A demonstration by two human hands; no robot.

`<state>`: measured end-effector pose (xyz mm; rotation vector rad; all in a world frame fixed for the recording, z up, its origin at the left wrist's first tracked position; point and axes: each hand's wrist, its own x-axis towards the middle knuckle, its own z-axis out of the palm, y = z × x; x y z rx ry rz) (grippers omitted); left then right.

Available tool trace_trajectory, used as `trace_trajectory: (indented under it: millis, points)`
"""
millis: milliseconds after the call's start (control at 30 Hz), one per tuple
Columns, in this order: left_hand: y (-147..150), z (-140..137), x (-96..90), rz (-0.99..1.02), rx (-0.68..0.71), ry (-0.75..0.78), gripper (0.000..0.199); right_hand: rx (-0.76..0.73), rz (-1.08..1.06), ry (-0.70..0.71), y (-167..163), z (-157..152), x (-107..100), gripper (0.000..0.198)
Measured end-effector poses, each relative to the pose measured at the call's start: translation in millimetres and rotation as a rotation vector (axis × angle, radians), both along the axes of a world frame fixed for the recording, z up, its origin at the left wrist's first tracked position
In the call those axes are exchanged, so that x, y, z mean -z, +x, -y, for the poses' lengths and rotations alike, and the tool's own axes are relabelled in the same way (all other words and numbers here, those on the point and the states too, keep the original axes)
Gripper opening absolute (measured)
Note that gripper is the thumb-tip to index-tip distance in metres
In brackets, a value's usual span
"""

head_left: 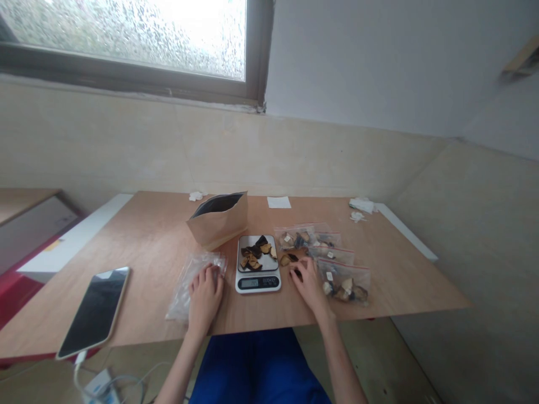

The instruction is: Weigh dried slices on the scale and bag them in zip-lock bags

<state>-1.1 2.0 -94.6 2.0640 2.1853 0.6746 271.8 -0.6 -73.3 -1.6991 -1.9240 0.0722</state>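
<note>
My left hand (206, 294) lies with loosely bent fingers on a stack of clear plastic bags (182, 292). To its right is a white digital kitchen scale (258, 283), its display lit but too small to read. Dark-edged, tan dried pieces (254, 255), which look like dried mushroom, lie on the scale's plate. Beside the scale, my right hand (309, 280) has its thumb and fingers around a dark dried piece (298, 274), partly hidden by them. Another dried piece (287, 259) lies just beyond those fingertips. Several filled zip bags (346, 285) lie right of this hand.
A brown kraft pouch (221, 224) stands with its mouth gaping behind the scale. A phone (96, 311) with a charging cable lies at the left front. White paper (278, 202) and crumpled tissue (362, 205) are at the back of the wooden table (404, 269).
</note>
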Motion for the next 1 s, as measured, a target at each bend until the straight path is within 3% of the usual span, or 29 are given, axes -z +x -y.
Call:
trace_trajectory:
  millis: [333, 500, 600, 800, 1000]
  points:
    - [-0.7, 0.5, -1.0, 0.01, 0.012, -0.004, 0.029, 0.017, 0.016, -0.041, -0.6, -6.2, 6.1, 0.029]
    - [-0.5, 0.8, -2.0, 0.019, 0.01, -0.012, 0.03, 0.052, -0.167, 0.017, 8.1, 3.2, 27.7, 0.036]
    - [-0.6, 0.8, -2.1, 0.022, 0.012, -0.007, 0.03, 0.057, -0.293, 0.044, 11.1, 7.0, 30.4, 0.036]
    - [-1.0, 0.1, -0.3, 0.016, 0.005, 0.002, 0.029, 0.095, -0.557, 0.053, -3.3, 1.7, 7.2, 0.029]
    - [-0.5, 0.1, -1.5, 0.032, 0.013, -0.008, 0.031, -0.194, -0.718, -0.056, -40.3, -9.4, -16.2, 0.032]
